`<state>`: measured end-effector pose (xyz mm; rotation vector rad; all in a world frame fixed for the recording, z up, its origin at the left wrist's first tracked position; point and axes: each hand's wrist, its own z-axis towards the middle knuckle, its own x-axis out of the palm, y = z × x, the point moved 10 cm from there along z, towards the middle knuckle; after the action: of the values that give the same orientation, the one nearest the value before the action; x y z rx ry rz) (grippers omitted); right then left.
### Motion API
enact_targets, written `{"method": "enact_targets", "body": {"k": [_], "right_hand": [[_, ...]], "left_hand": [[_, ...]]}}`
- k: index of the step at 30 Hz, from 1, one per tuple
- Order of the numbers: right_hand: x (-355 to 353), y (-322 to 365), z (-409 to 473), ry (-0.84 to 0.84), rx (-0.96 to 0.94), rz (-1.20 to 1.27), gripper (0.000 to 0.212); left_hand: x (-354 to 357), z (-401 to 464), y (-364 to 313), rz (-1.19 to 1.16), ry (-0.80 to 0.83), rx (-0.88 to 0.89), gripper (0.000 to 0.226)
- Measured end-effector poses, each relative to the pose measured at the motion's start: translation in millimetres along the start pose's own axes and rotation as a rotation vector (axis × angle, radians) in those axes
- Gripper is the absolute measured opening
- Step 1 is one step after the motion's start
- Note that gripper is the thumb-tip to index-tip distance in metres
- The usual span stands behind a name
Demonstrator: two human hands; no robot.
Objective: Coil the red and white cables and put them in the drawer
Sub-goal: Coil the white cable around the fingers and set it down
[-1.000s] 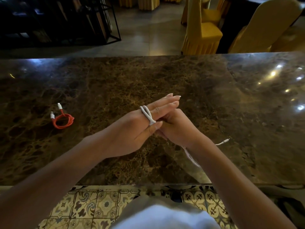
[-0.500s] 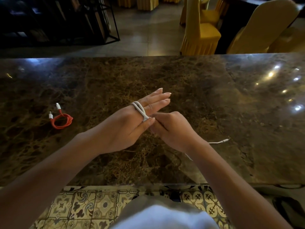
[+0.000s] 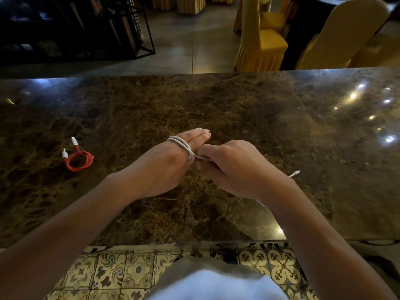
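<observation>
The white cable (image 3: 180, 144) loops round 2 straight, pressed-together fingers of the left hand (image 3: 166, 163), a spool for neat turns. The right hand (image 3: 231, 167) pinches its slack taut. The red cable (image 3: 79, 161) lies coiled on the marble counter (image 3: 249, 118), apparently awaiting the drawer.

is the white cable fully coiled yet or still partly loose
Partly loose: a few loops of white cable circle the left hand fingers, the right hand pinches it, its plug end trails on the table.

Banquet hall: covered chairs (image 3: 259, 40) beyond a marble counter (image 3: 238, 105).
</observation>
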<state>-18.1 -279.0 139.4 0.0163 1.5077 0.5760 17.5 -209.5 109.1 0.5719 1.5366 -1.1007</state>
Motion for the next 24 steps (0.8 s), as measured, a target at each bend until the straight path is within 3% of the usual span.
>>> {"method": "enact_targets", "body": {"k": [10,14,19,22,24], "right_hand": [[17.1,-16.2,4.8,0.194,0.152,-0.063,0.026],[17.2,-31.3,8.4,0.246,0.239,-0.106,0.030],[12.8,-12.4,12.4,0.232,0.124,-0.125,0.026],[12.1,0.4,15.4,0.265,0.056,-0.149,0.018],[3.1,4.3,14.5,0.266,-0.021,-0.128,0.020]], "left_hand": [[12.9,4.7,30.9,0.062,0.045,-0.169,0.061],[25.6,-5.3,33.7,0.064,0.141,-0.199,0.061],[23.3,-6.0,31.4,0.055,0.143,-0.218,0.056],[28.3,-4.5,29.0,-0.040,0.248,-0.255,0.034],[32.8,-7.0,27.8,-0.104,0.327,-0.296,0.037]]}}
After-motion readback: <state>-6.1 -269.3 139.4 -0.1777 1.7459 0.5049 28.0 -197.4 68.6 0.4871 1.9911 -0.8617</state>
